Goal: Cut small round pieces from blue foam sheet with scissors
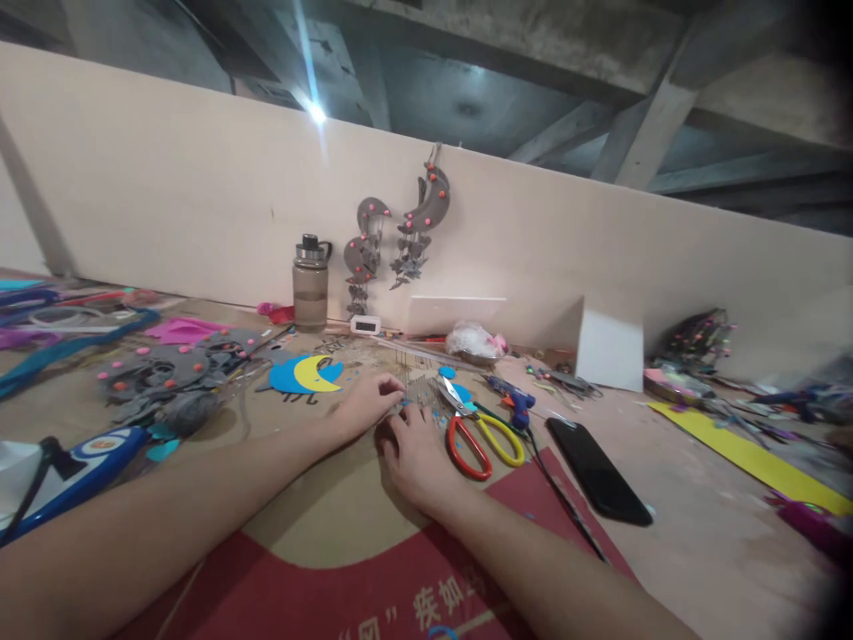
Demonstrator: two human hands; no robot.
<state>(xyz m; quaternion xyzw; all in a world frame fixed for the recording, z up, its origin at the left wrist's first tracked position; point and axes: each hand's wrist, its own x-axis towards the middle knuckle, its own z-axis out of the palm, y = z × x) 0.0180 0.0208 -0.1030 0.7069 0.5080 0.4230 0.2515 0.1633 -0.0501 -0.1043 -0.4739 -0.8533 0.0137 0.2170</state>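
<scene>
My left hand [370, 402] is low over the cardboard, its fingers curled together beside several thin grey strands [419, 384]. Close in front of it, my right hand [418, 455] has bent fingers pointing down among small blue bits; whatever either hand holds is too small to make out. Scissors with one red and one yellow handle [470, 446] lie just right of my right hand, blades pointing away. Beyond my left hand rests a blue cutout [283, 377] with a yellow crescent moon [315, 374] on it.
A blue glue gun [517, 399] with a black cord and a black phone [598, 471] lie at right. Grey felt pieces with pink dots [156, 373] pile up at left. A water bottle [310, 289] stands by the back wall, where grey moon-shaped hangings [430, 200] dangle.
</scene>
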